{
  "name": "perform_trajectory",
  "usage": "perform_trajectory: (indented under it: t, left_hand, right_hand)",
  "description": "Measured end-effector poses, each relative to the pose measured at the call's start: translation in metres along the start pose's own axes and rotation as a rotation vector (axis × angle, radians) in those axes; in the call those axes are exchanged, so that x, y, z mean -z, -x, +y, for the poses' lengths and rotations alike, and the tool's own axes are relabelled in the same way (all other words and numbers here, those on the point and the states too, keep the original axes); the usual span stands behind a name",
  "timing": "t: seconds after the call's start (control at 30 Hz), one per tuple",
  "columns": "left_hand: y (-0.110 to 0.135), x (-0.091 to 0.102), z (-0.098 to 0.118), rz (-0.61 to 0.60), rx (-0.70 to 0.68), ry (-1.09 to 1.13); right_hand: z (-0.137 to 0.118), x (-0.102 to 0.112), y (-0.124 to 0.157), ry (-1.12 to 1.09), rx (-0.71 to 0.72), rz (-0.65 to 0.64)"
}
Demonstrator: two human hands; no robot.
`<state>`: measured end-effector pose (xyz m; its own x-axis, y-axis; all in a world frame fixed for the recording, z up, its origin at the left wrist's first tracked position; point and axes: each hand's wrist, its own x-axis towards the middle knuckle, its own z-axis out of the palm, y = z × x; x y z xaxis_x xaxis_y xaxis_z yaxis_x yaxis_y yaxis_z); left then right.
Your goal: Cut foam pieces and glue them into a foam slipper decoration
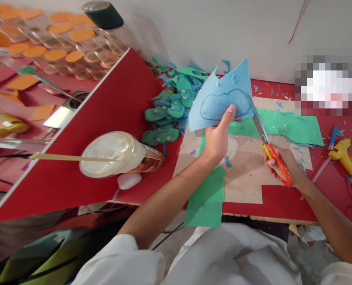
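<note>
Holding a jagged, curve-marked blue sheet (215, 99) and metal-bladed scissors (264, 137).

The felt sheet (219, 99) is sky blue, marked with a dark, cloud-like outline (200, 106). Silver blades (258, 123) on the scissors (265, 138) meet one orange and one yellow handle. From here I see a red table (285, 200), green felt strips (293, 127), a yellow glue gun (342, 153) with a blue nozzle (333, 137), and orange lids (82, 35).

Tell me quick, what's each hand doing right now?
Left hand: closed, holding the blue sheet.
Right hand: closed, holding the orange-handled scissors at the sheet's right edge.
</note>
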<state>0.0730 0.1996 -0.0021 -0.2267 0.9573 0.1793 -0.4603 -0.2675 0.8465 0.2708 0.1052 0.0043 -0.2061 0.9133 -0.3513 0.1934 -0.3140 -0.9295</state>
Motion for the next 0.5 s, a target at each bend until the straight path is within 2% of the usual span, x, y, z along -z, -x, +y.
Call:
perform_trajectory:
  t: [0.37,0.5]
  left_hand:
    - [-0.007,0.002,-0.002,0.029,-0.002,0.049]
    - [-0.007,0.001,-0.002,0.040,-0.023,0.039]
  right_hand:
    - [0.008,0.000,-0.003,0.021,-0.034,0.010]
    - [0.017,0.004,-0.005,0.016,0.041,-0.037]
